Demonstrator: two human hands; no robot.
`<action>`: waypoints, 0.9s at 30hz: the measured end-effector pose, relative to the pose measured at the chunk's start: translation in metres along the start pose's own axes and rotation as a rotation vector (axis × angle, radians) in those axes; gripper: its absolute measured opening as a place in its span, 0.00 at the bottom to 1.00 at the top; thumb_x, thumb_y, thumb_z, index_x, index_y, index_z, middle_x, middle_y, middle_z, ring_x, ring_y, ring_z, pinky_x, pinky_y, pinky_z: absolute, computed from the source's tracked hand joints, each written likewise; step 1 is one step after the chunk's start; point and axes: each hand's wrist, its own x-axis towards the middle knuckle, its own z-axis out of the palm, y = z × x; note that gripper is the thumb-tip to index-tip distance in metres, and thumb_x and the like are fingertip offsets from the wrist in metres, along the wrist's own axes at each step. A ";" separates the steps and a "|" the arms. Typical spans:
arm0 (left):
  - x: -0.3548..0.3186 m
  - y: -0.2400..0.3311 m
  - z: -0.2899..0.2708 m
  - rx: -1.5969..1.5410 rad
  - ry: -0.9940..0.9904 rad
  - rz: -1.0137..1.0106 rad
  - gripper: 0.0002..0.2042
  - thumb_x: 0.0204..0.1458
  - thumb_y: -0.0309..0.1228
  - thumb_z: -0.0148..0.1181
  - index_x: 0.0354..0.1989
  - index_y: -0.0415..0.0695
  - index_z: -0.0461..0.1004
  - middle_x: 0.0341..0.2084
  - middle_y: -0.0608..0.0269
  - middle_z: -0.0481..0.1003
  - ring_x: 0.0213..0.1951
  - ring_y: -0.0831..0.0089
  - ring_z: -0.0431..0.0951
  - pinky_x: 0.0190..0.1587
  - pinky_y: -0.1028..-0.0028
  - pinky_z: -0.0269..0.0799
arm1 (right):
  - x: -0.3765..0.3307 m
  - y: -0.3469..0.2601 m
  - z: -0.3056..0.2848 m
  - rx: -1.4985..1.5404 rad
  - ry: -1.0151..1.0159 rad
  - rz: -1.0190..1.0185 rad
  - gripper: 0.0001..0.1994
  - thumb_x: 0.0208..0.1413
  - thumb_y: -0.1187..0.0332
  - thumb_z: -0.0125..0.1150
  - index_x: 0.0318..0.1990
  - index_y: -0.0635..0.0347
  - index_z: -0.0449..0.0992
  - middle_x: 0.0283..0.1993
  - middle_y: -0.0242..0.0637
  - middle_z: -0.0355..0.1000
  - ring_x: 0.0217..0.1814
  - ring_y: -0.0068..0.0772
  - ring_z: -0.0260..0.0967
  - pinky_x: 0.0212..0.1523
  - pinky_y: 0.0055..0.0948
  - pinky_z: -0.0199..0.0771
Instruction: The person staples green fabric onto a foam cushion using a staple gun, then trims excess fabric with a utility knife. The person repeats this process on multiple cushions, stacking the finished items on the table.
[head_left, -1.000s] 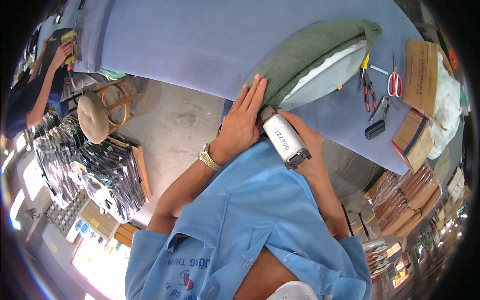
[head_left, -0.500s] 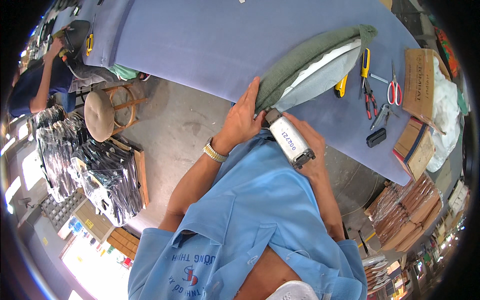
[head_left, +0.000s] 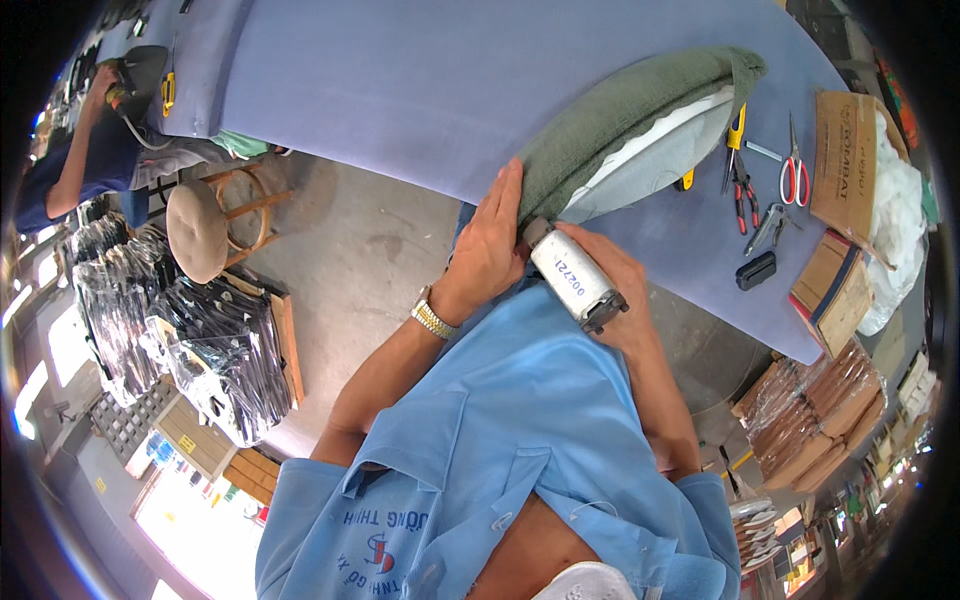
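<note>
A green fabric-covered seat cushion [head_left: 600,125] lies tilted on the table near its front edge. Its underside shows white padding and a pale grey lining [head_left: 640,175]. My left hand [head_left: 488,235] grips the cushion's near end, fingers straight along the green fabric and thumb toward the tool. Wrapped round a silver pneumatic staple gun [head_left: 572,272] is my right hand [head_left: 615,275], its fingers partly hidden behind the tool's body. The gun's nose meets the cushion's near corner, close to my left thumb; the exact contact spot is hidden.
On the blue-covered table [head_left: 380,90] lie red-handled scissors [head_left: 795,175], pliers [head_left: 745,195], a yellow-handled screwdriver [head_left: 736,130] and a black block [head_left: 755,270]. A cardboard box [head_left: 842,160] stands right. A co-worker [head_left: 75,170] works far left, near a round stool [head_left: 197,230].
The cushion has turned slightly and now covers more of the yellow tool beside it. The staple gun has shifted a little left, with both hands still on tool and cushion.
</note>
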 end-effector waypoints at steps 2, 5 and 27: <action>-0.004 0.004 0.005 0.019 0.021 0.000 0.48 0.47 0.18 0.66 0.77 0.34 0.45 0.72 0.33 0.57 0.72 0.39 0.60 0.70 0.55 0.65 | -0.001 -0.004 -0.001 -0.023 -0.024 0.042 0.34 0.44 0.70 0.72 0.64 0.59 0.75 0.54 0.50 0.79 0.54 0.52 0.79 0.55 0.37 0.77; -0.002 0.005 0.009 -0.012 -0.005 -0.098 0.48 0.47 0.18 0.66 0.78 0.35 0.44 0.73 0.35 0.56 0.73 0.41 0.58 0.72 0.55 0.62 | 0.001 -0.010 -0.002 0.007 -0.052 0.113 0.35 0.43 0.68 0.73 0.64 0.60 0.74 0.56 0.52 0.78 0.56 0.55 0.78 0.57 0.40 0.77; -0.001 -0.020 -0.010 -0.202 -0.065 0.082 0.46 0.50 0.20 0.65 0.78 0.35 0.46 0.75 0.37 0.54 0.76 0.47 0.54 0.76 0.59 0.53 | -0.005 0.000 0.008 -0.130 0.005 -0.086 0.32 0.47 0.71 0.71 0.65 0.61 0.75 0.50 0.47 0.79 0.47 0.46 0.80 0.47 0.35 0.78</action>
